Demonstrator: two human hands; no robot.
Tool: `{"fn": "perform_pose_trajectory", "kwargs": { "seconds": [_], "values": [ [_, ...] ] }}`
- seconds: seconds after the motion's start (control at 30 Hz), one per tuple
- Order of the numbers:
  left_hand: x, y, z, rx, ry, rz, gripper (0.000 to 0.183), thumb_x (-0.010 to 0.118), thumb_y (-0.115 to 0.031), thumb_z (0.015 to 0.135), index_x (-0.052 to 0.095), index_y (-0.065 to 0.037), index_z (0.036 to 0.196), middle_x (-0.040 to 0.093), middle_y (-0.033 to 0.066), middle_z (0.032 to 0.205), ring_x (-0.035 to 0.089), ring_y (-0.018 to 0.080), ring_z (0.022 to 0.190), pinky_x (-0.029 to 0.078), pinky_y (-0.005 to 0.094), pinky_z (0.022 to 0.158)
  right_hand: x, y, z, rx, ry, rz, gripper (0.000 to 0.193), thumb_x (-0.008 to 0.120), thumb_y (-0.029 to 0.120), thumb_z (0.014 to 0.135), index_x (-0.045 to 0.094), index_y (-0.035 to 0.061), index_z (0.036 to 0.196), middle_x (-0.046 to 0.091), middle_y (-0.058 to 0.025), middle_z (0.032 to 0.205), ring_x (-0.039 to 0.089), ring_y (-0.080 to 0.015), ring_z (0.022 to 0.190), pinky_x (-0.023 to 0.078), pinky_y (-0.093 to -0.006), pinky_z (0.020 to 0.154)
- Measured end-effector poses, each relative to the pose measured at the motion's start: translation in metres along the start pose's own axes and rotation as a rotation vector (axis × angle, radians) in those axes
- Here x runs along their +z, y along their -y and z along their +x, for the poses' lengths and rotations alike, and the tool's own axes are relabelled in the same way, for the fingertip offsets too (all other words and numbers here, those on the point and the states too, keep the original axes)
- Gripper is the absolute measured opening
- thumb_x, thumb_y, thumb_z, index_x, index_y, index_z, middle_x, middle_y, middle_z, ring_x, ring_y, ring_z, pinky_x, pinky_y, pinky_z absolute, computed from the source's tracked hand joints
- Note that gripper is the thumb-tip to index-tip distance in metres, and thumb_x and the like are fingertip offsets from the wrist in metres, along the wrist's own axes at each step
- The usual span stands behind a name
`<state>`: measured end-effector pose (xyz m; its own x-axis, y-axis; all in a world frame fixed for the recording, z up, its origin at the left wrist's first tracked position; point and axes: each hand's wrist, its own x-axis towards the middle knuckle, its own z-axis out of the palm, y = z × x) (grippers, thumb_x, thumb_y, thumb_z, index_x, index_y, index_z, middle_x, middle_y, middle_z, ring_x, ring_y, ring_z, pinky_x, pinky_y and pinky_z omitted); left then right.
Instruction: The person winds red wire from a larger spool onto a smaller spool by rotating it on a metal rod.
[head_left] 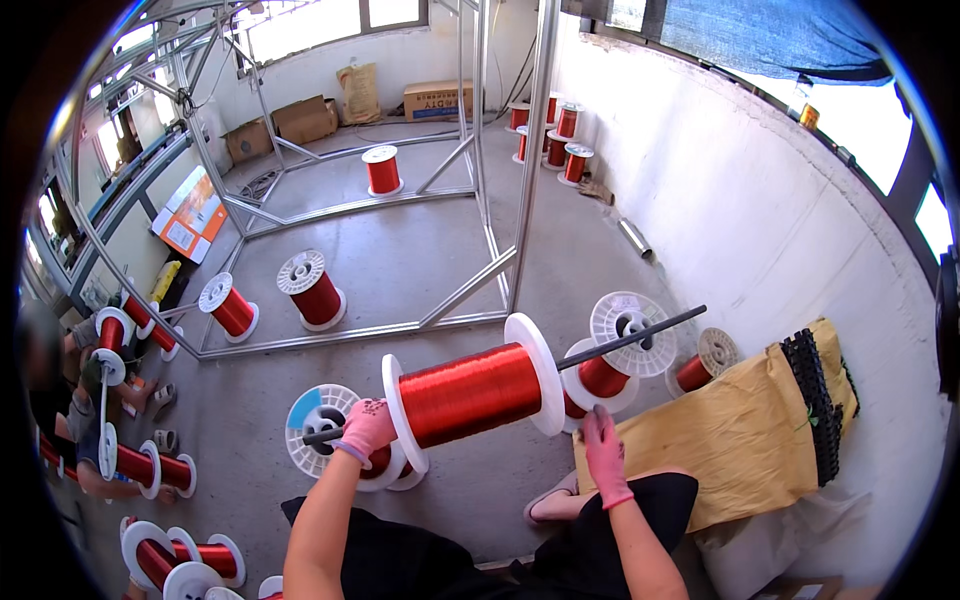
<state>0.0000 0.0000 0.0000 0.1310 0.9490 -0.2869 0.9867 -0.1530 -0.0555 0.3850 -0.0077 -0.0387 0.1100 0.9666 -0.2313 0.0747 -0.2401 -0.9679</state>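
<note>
A large spool of red wire (470, 392) with white flanges lies sideways in front of me. A dark rod (655, 328) runs through its core and sticks out at both ends. My left hand (368, 428), in a pink glove, is closed round the rod beside the left flange. My right hand (606, 452), also gloved in pink, is below the right flange with its fingers stretched out, near an upright red spool (603, 378); whether they touch it, I cannot tell. Another white-flanged spool (322, 410) stands under the rod's left end.
A metal frame (360, 345) encloses several standing spools. More red spools (577, 165) stand by the far wall. Tan sacking (715, 440) lies at my right, beside a smaller spool (716, 350). On the left, a co-worker (75, 400) sits among several spools.
</note>
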Motion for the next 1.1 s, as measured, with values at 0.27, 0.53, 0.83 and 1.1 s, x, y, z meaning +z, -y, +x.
{"fn": "perform_pose_trajectory", "kwargs": {
  "seconds": [0.27, 0.53, 0.83, 1.1],
  "values": [
    [0.001, 0.007, 0.003, -0.008, -0.058, -0.103, 0.027, 0.054, -0.029, 0.078, 0.068, -0.007, 0.086, 0.067, 0.0128, 0.085, 0.066, 0.0288, 0.078, 0.053, 0.0382, 0.067, 0.061, 0.138, 0.060, -0.369, 0.027, -0.204, 0.061, 0.051, 0.039, 0.088, 0.037, -0.0065, 0.127, 0.050, -0.0210, 0.123, 0.047, -0.0257, 0.117, 0.036, -0.0322, 0.096],
    [0.010, 0.005, -0.003, -0.025, -0.007, -0.137, 0.027, 0.055, -0.028, 0.076, 0.068, -0.006, 0.085, 0.066, 0.0134, 0.087, 0.065, 0.0300, 0.080, 0.051, 0.0390, 0.072, 0.125, 0.164, 0.092, -0.215, 0.184, -1.053, 0.057, 0.041, 0.044, 0.088, 0.050, -0.0084, 0.110, 0.055, -0.0282, 0.112, 0.052, -0.0381, 0.108, 0.039, -0.0421, 0.092],
    [-0.011, 0.025, 0.048, 0.027, -0.129, -0.008, 0.032, 0.048, -0.027, 0.082, 0.064, -0.009, 0.104, 0.064, 0.0134, 0.104, 0.064, 0.0258, 0.089, 0.050, 0.0373, 0.076, 0.043, -0.109, 0.011, -0.396, -0.308, -1.274, 0.046, 0.048, 0.027, 0.090, 0.042, -0.0003, 0.126, 0.047, -0.0238, 0.126, 0.044, -0.0380, 0.116, 0.042, -0.0446, 0.087],
    [0.009, 0.005, 0.007, 0.038, -0.022, 0.058, 0.023, 0.051, -0.023, 0.079, 0.068, -0.009, 0.086, 0.067, 0.0113, 0.086, 0.066, 0.0266, 0.079, 0.052, 0.0377, 0.065, 0.019, -0.097, -0.009, -0.245, -0.074, -0.549, 0.042, 0.045, 0.026, 0.092, 0.042, 0.0037, 0.127, 0.054, -0.0264, 0.113, 0.052, -0.0397, 0.105, 0.043, -0.0424, 0.086]
  ]
}}
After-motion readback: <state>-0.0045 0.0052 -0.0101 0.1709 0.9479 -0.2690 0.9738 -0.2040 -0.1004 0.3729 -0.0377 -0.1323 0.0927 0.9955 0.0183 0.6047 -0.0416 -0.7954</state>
